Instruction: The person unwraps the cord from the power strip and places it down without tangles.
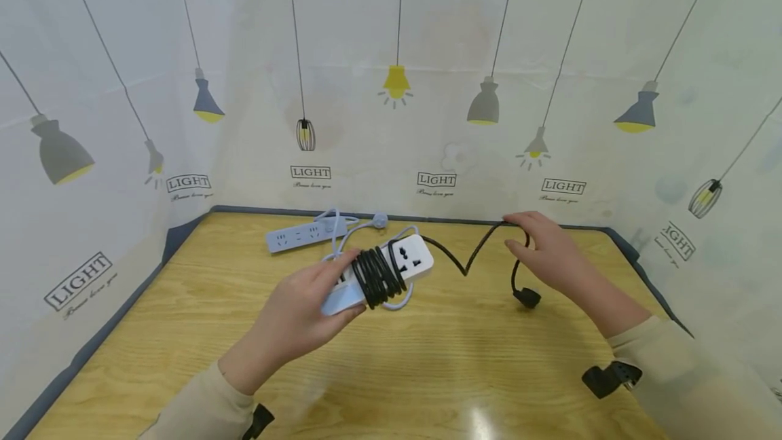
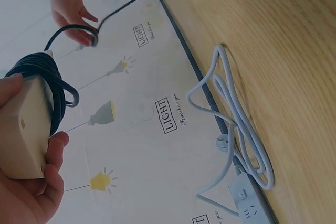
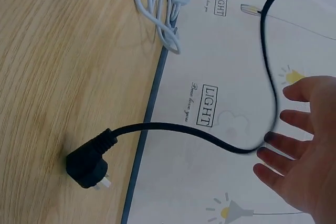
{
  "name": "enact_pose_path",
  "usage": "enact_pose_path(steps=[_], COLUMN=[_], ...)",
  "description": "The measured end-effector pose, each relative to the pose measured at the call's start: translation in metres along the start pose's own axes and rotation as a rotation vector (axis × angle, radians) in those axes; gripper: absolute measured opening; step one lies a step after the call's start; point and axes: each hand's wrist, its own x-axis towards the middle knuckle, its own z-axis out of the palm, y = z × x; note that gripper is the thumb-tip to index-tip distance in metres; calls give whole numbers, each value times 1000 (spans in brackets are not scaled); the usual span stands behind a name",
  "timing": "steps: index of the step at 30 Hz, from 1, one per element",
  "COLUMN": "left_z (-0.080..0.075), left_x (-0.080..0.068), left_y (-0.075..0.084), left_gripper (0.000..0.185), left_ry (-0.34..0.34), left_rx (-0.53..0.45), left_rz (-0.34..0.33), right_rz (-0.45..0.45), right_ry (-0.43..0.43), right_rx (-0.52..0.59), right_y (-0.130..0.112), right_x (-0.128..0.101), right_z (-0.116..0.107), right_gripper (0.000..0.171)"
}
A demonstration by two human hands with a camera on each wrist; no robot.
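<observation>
My left hand [image 1: 299, 307] grips a white power strip [image 1: 417, 257] by its near end, fingers and thumb on its two sides. Several turns of black cord [image 1: 379, 277] are wound round the strip's middle. From there a loose length runs right to my right hand [image 1: 546, 250]. In the right wrist view that hand's fingers [image 3: 291, 145] are spread and loosely straight, and the cord bends against the fingertips. A black plug [image 3: 86, 163] hangs at the cord's end, its metal prongs showing.
A second power strip [image 1: 298, 235], pale blue, lies at the table's back edge with its looped cord [image 2: 247, 129] and round plug [image 1: 380, 221]. The wooden table [image 1: 427, 379] meets a backdrop [image 1: 366, 32] printed with hanging lamps on three sides.
</observation>
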Motion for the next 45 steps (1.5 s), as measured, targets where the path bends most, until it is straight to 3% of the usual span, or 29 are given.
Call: enact_pose_path(steps=[9, 23, 34, 38, 45], left_z=[3, 7, 8, 11, 13], left_x=[3, 9, 14, 18, 23], left_y=[2, 6, 11, 14, 22], left_gripper=[75, 74, 72, 71, 69], left_ry=[9, 4, 7, 14, 18], left_rx=[1, -28, -31, -29, -19], left_rz=[7, -24, -70, -82, -103], right_rz=[-68, -363, -496, -536, -593], right_ry=[13, 62, 35, 92, 322], right_rx=[12, 29, 106, 118, -44], right_y=[-19, -76, -111, -122, -135], right_x=[-5, -25, -38, -39, -42], right_z=[7, 44, 65, 72, 89], right_gripper=[44, 22, 20, 18, 24])
